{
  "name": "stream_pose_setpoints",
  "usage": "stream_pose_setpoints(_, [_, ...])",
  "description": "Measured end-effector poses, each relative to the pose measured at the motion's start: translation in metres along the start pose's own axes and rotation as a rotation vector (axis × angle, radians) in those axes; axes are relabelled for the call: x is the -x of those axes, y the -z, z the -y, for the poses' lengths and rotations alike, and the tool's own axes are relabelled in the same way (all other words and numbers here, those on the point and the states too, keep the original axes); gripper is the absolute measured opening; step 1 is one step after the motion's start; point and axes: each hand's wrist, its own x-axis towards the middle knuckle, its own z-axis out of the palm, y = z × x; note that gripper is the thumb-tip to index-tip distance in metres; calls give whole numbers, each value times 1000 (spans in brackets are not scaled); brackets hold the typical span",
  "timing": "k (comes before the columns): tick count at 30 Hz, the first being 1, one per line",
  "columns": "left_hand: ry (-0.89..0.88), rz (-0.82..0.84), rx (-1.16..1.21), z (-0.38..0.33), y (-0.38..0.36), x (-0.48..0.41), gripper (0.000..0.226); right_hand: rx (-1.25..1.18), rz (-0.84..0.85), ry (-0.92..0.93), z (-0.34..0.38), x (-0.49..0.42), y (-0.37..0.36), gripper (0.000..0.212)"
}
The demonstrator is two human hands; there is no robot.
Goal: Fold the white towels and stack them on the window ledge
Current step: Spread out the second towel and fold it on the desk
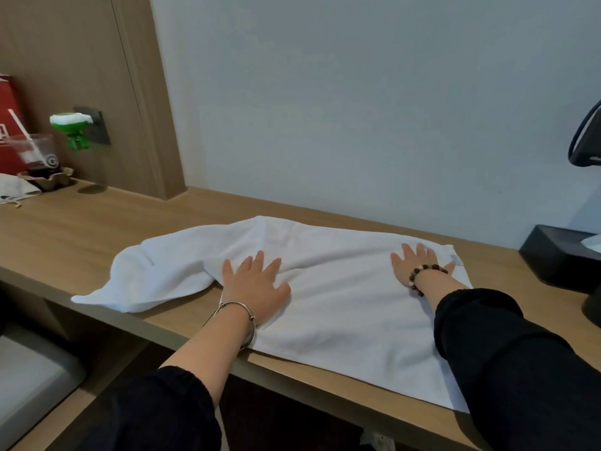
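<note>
Left hand (pixel 255 284) and right hand (pixel 418 260) flat on towel (pixel 341 304), fingers (pixel 258 260) spread, tissue (pixel 593 243) in black box (pixel 559 255)

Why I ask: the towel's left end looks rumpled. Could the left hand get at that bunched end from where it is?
Probably yes. The left hand lies flat on the white towel just beside the bunched end, and only cloth lies between them. The plastic cup stands well off to the left.

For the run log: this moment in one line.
white cloth towel lying on wooden ledge | left hand flat on it | right hand likewise
</note>
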Motion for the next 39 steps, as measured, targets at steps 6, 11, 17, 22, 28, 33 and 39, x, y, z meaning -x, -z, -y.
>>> stream_pose_setpoints(6, [-16, 18, -19, -3, 1, 1, 57, 79, -156, 123, 2, 0, 1, 60])
stream_pose_setpoints(11, [-3, 13, -23, -6, 1, -2, 56, 18, -74, 118, -16, -23, 7, 60])
stream_pose_setpoints(17, [41, 9, -34, -15, 2, -8, 57, 73, -135, 50, 33, -9, 13, 66])
stream_pose_setpoints(22, [85, -2, 7, -22, 4, -10, 58, -148, -16, 329, 117, 23, 10, 55])
stream_pose_setpoints(28, [89, -60, 78, -16, 2, -10, 57, -36, -138, 363, 122, 33, -31, 55])
stream_pose_setpoints(33, [71, -102, -20, 13, 10, -2, 37, -32, -161, 286, 103, 21, -24, 57])
stream_pose_setpoints(39, [49, -278, -113, 61, 20, 27, 38, 47, -154, 248, 98, 28, -19, 57])
